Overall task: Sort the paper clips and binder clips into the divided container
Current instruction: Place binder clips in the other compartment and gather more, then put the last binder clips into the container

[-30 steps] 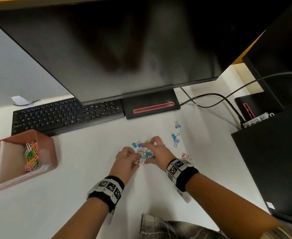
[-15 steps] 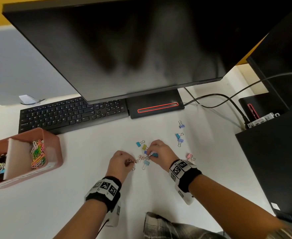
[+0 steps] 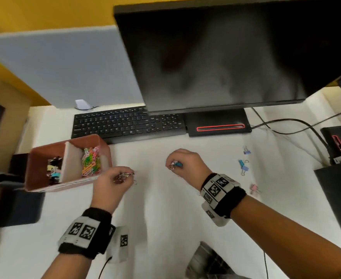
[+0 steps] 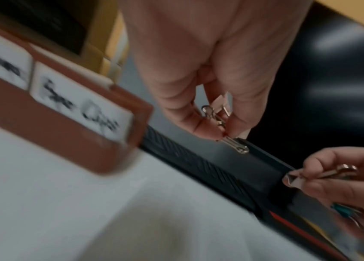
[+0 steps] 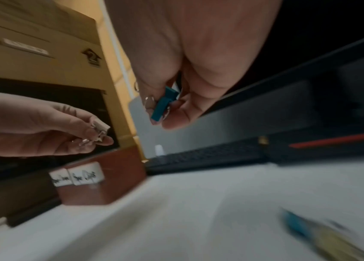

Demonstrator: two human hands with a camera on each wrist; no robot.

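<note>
Over the white bench (image 3: 165, 218), from the head view, your left hand (image 3: 113, 182) and right hand (image 3: 185, 164) each pinch binder clips (image 3: 175, 164) near the divided container (image 3: 44, 158). Left wrist view: your fingers (image 4: 198, 123) curl round wire handles. Right wrist view: a teal clip (image 5: 163, 104) — light, stiff, slippery, so I'd grip the body — more wait on the bench.

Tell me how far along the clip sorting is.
Partly done: the container already holds paper clips on one side, binder clips on the other. The left hand and right hand each grip binder clips. Four loose binder clips remain on the desk.
</note>
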